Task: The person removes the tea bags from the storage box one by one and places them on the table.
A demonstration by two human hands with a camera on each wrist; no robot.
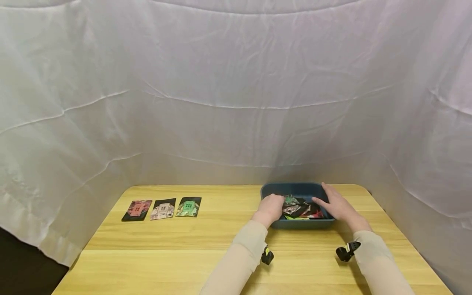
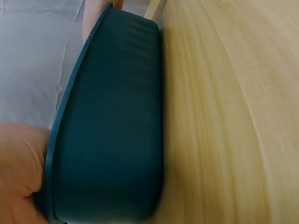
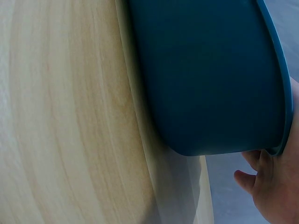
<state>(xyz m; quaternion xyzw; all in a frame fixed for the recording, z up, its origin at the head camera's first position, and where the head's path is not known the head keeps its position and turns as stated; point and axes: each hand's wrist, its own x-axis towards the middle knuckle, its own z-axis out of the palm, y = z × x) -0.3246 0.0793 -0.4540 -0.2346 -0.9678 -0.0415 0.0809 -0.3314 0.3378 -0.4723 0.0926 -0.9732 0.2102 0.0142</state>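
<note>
Well, at the far left of the worktop (image 1: 147,260), 3 flat packets lie in a row, apart from each other: a red packet (image 1: 137,209), then a pale packet (image 1: 162,209), then a green packet (image 1: 189,206). They sit well apart from the hands, so a knock there looks unlikely unless a sleeve sweeps across.

To the right, the left hand (image 1: 271,208) reaches over the left end of a dark blue-green box (image 1: 304,224). Its fingers are hidden inside, so I cannot tell how far apart they are or whether they have hold of anything.

The box stands at the far right of the worktop, near the cloth behind. More packets (image 1: 295,208) lie jumbled in it, overlapping; lifting any of them could drag a neighbour along or crease it, because they are tangled so loosely.

At the right end, the right hand (image 1: 338,205) holds the box wall, thumb inside and the other fingers bent down outside, widely parted around the rim. Were that hold to slacken during a tug from the left, the box might slide or tip.
</note>
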